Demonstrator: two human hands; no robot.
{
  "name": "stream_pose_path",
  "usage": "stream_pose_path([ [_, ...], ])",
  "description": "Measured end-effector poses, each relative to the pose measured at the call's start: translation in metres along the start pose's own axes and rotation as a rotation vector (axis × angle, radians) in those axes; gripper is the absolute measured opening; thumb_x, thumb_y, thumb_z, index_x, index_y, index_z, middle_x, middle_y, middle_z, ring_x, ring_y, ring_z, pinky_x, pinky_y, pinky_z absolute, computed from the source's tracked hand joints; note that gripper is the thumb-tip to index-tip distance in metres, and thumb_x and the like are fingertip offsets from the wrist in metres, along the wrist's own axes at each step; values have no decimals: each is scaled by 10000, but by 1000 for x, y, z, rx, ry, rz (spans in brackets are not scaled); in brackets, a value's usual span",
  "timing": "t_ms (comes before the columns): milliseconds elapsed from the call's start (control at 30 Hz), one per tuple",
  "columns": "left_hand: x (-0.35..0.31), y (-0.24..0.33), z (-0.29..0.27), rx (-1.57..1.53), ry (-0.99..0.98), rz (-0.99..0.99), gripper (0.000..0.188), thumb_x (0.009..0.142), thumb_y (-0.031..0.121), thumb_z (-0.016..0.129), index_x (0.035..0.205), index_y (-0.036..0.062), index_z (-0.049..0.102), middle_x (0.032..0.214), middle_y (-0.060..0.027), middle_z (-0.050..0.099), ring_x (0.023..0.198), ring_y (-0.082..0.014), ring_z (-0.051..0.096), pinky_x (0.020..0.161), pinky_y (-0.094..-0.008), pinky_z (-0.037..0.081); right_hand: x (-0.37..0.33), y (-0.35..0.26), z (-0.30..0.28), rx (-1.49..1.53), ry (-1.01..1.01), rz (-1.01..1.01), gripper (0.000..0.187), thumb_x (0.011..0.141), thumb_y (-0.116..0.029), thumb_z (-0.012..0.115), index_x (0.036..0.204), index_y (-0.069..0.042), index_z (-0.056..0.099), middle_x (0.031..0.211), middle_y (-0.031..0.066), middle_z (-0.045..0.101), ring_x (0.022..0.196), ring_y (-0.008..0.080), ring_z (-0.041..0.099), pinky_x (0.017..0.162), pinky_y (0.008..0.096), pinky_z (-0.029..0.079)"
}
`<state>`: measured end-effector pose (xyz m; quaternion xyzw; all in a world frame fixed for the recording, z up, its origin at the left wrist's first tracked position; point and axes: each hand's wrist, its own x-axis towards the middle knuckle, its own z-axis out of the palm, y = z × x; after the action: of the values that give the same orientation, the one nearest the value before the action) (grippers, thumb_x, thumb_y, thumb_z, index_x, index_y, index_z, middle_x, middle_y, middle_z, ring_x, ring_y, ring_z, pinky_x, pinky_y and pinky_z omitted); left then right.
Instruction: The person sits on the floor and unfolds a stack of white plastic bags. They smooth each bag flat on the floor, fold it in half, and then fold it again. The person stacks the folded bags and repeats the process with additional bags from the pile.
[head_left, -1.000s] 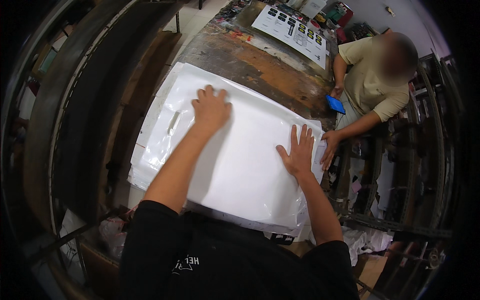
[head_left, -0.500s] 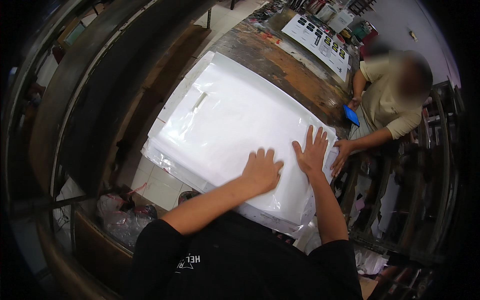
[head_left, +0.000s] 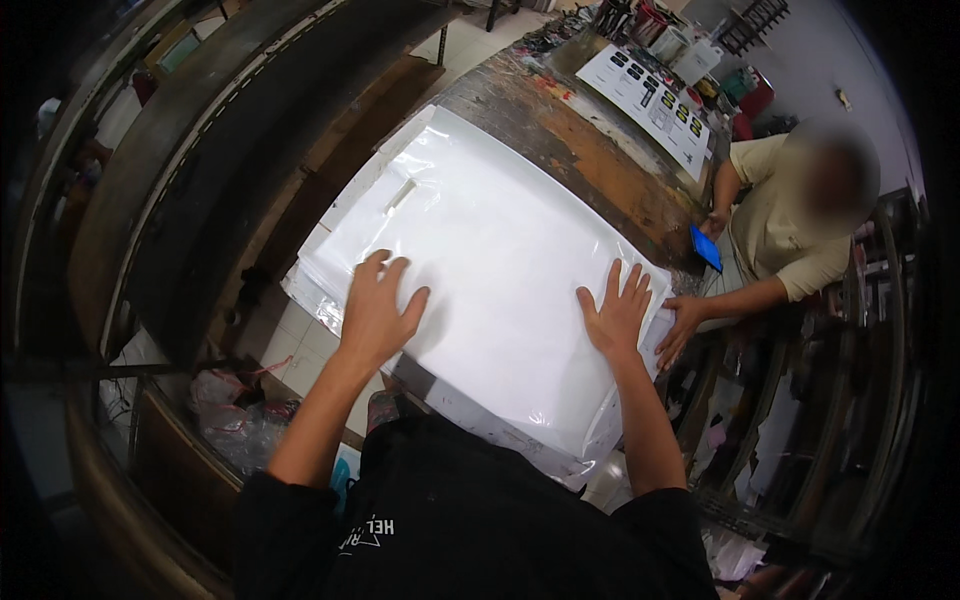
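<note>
Left hand (head_left: 375, 312) slid leftward, white plastic bags (head_left: 490, 270) — scuffed wooden workbench (head_left: 590, 160)

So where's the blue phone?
In the head view, the blue phone is on the right, held up by the co-worker in the beige shirt, just past the worn wooden table's right edge.

A large white plastic bag (head_left: 490, 270) was spread flat across the middle of the frame, tilted so its long edges ran from lower left to upper right. A slot-shaped carrying handle was cut near its upper-left end. The glossy film was smooth over most of its face, with crinkled clear edges shown at the left and lower-right corners
</note>
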<state>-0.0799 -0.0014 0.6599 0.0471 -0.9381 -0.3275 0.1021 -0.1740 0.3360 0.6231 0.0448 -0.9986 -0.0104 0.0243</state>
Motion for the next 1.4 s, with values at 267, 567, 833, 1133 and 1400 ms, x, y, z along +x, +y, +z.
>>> stream_pose_path([
  [267, -114, 15, 65, -1083, 462, -1002, 637, 890, 275, 540, 1343, -62, 245, 1355, -204, 325, 1244, -275, 332, 1063, -362, 237, 101, -16, -60, 432, 167, -337, 702, 803, -414, 634, 1273, 60, 416, 1268, 239, 466, 1182, 364, 432, 993, 400, 342],
  [567, -75, 79, 98, -1479, 514, -1181, 632, 890, 253, 522, 1389, 47, 194, 1302, -148, 375, 1184, -276, 408, 973, -406, 396, 207, -43, -37, 307, -883, -333, 716, 832, -475, 587, 1334, -5, 388, 1290, 170, 484, 1129, 267, 511, 966, 347, 386],
  [833, -65, 88, 100, -1472, 536, -1328, 629, 895, 239, 497, 1402, 93, 154, 1296, -139, 370, 1166, -280, 424, 949, -432, 419, 195, -46, -52, 651, -1149, -136, 697, 877, -445, 551, 1378, -26, 310, 1270, 151, 489, 1096, 207, 529, 933, 330, 422],
  [1133, -76, 84, 98, -1523, 440, -1225, 643, 881, 211, 516, 1401, 92, 158, 1304, -143, 366, 1171, -277, 414, 972, -432, 390, 221, -27, -21, 733, -1148, -93, 803, 843, -444, 600, 1405, -3, 234, 1346, 207, 394, 1194, 247, 463, 957, 358, 417],
  [1400, -69, 93, 106, -1489, 472, -1265, 659, 871, 183, 519, 1400, 87, 138, 1304, -152, 354, 1184, -287, 393, 982, -423, 381, 213, -30, -30, 681, -1198, -73, 582, 886, -422, 538, 1317, -61, 388, 1189, 146, 547, 1034, 232, 579, 874, 396, 485],
])
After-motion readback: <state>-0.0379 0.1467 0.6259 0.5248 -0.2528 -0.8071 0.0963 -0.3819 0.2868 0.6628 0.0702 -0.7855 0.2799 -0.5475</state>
